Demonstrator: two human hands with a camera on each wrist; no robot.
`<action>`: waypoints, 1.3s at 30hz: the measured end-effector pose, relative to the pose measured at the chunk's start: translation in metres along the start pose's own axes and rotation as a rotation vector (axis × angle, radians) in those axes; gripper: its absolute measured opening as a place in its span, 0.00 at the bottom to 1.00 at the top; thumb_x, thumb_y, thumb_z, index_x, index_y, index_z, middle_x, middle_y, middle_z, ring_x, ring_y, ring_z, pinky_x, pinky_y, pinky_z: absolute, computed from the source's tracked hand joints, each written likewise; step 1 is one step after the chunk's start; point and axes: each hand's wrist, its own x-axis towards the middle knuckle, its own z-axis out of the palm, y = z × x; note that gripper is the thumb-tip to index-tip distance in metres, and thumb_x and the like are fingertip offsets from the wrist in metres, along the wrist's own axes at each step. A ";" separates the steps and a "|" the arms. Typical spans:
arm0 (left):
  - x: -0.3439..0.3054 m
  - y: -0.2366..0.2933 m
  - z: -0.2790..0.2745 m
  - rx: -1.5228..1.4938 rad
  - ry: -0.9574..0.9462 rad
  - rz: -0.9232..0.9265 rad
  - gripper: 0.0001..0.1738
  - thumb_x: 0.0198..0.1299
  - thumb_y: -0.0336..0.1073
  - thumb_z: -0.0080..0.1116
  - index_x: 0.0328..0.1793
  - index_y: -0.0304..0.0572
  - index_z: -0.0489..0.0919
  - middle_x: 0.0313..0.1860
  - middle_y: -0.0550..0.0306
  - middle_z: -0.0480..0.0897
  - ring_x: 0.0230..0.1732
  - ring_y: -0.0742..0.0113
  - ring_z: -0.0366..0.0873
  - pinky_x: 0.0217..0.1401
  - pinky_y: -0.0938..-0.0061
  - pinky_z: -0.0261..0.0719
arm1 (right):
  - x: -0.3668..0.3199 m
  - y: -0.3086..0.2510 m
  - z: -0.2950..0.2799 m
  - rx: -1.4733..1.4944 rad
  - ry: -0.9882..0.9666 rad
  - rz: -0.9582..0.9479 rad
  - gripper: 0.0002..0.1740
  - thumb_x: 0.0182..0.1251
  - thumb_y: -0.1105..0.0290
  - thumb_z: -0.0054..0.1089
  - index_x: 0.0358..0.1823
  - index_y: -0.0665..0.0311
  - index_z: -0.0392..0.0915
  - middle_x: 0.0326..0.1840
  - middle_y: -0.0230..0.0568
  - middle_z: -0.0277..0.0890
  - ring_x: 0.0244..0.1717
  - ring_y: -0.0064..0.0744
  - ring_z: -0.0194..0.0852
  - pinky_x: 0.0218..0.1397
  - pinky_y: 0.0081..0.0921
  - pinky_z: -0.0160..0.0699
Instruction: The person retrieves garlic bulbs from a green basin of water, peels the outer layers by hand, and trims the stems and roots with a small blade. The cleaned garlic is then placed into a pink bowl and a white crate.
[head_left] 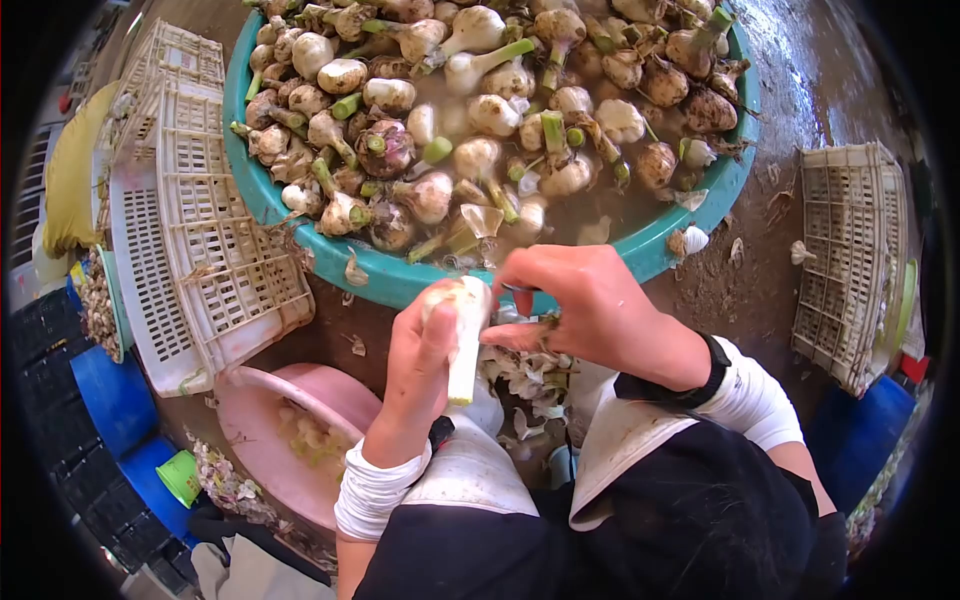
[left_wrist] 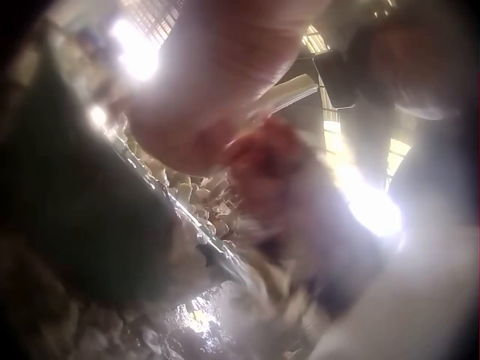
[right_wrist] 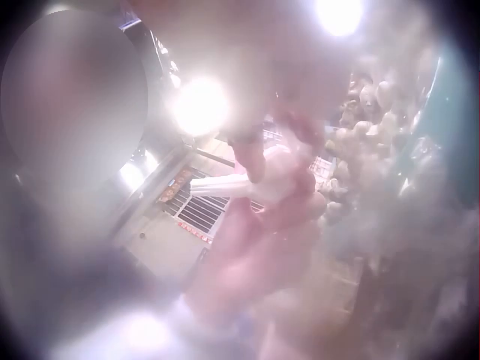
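In the head view my left hand [head_left: 418, 345] grips a pale, peeled garlic bulb [head_left: 462, 325] with its cut stem pointing down. My right hand [head_left: 600, 305] is bent close against the bulb's right side, index fingertip and thumb near its surface. Something small and dark shows between those fingers; I cannot tell whether they pinch it. The right wrist view, hazy with glare, has the white stem [right_wrist: 217, 186] sticking out of the left hand [right_wrist: 247, 247]. Blurred fingers [left_wrist: 217, 82] fill much of the left wrist view, with the stem [left_wrist: 289, 94] beside them.
A green tub [head_left: 375, 287] of muddy water and many unpeeled garlic bulbs [head_left: 425, 197] stands ahead. Plastic crates [head_left: 235, 270] lean at the left, another crate [head_left: 850, 260] at the right. A pink basin [head_left: 270, 440] sits lower left. Peeled skins [head_left: 530, 375] lie below the hands.
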 end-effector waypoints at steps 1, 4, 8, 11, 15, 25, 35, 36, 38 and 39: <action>-0.001 0.000 -0.001 0.006 -0.004 -0.006 0.44 0.60 0.72 0.47 0.54 0.31 0.73 0.28 0.63 0.74 0.21 0.82 0.64 0.19 0.85 0.55 | 0.001 -0.001 0.002 -0.042 0.022 0.006 0.20 0.47 0.58 0.77 0.32 0.64 0.79 0.18 0.36 0.72 0.22 0.34 0.76 0.25 0.28 0.70; 0.001 0.002 -0.012 -0.204 -0.116 -0.072 0.26 0.66 0.52 0.56 0.53 0.35 0.70 0.45 0.58 0.76 0.44 0.77 0.72 0.48 0.80 0.71 | 0.002 0.003 0.004 0.047 -0.024 0.027 0.18 0.46 0.61 0.76 0.31 0.64 0.78 0.20 0.36 0.73 0.22 0.37 0.77 0.25 0.30 0.72; 0.002 0.002 -0.001 -0.186 -0.102 -0.040 0.19 0.61 0.36 0.57 0.53 0.40 0.65 0.46 0.60 0.71 0.46 0.77 0.69 0.50 0.80 0.69 | -0.001 0.006 0.008 -0.027 -0.078 -0.009 0.12 0.47 0.63 0.68 0.22 0.61 0.75 0.18 0.39 0.76 0.21 0.44 0.78 0.23 0.37 0.73; 0.000 0.004 -0.005 -0.174 -0.162 -0.026 0.20 0.58 0.35 0.59 0.53 0.40 0.65 0.45 0.60 0.72 0.45 0.77 0.70 0.49 0.81 0.69 | -0.001 -0.007 0.005 -0.288 -0.157 -0.073 0.10 0.45 0.64 0.66 0.21 0.59 0.75 0.17 0.39 0.76 0.21 0.42 0.79 0.23 0.36 0.74; -0.002 0.014 -0.016 0.053 -0.276 -0.093 0.23 0.54 0.32 0.61 0.54 0.41 0.66 0.44 0.61 0.72 0.45 0.77 0.71 0.51 0.80 0.71 | 0.011 0.015 -0.010 -0.355 0.116 -0.053 0.10 0.46 0.64 0.67 0.17 0.58 0.76 0.17 0.37 0.76 0.19 0.41 0.77 0.23 0.35 0.74; 0.004 0.007 -0.005 0.148 -0.133 0.038 0.29 0.42 0.17 0.50 0.57 0.36 0.70 0.51 0.57 0.67 0.53 0.72 0.72 0.58 0.78 0.69 | 0.001 0.007 0.000 0.023 -0.131 0.076 0.24 0.47 0.54 0.74 0.37 0.60 0.75 0.21 0.35 0.77 0.26 0.43 0.79 0.26 0.36 0.72; 0.003 0.015 0.007 0.774 0.093 0.482 0.32 0.38 0.15 0.51 0.57 0.37 0.74 0.50 0.50 0.74 0.45 0.56 0.74 0.55 0.70 0.72 | 0.006 -0.013 0.013 -0.301 -0.067 0.030 0.13 0.45 0.70 0.68 0.27 0.62 0.70 0.17 0.39 0.73 0.20 0.46 0.76 0.22 0.35 0.73; 0.002 0.014 0.007 0.774 0.090 0.481 0.32 0.38 0.15 0.51 0.57 0.37 0.74 0.50 0.50 0.74 0.45 0.56 0.74 0.55 0.70 0.72 | 0.006 -0.013 0.013 -0.324 -0.061 0.027 0.13 0.43 0.70 0.68 0.26 0.62 0.70 0.17 0.40 0.73 0.20 0.47 0.76 0.22 0.36 0.73; 0.001 0.011 0.008 0.352 0.084 0.308 0.39 0.40 0.14 0.48 0.65 0.39 0.67 0.52 0.52 0.73 0.43 0.65 0.73 0.49 0.75 0.75 | 0.011 -0.002 0.006 -0.312 0.012 0.006 0.10 0.45 0.71 0.66 0.24 0.62 0.72 0.17 0.42 0.75 0.20 0.46 0.77 0.23 0.36 0.75; -0.001 0.013 0.007 0.352 0.084 0.309 0.39 0.40 0.14 0.48 0.65 0.39 0.67 0.52 0.52 0.73 0.43 0.65 0.73 0.49 0.75 0.75 | 0.015 0.008 0.000 -0.300 0.083 -0.014 0.07 0.46 0.71 0.64 0.23 0.61 0.74 0.18 0.43 0.76 0.21 0.46 0.78 0.24 0.36 0.76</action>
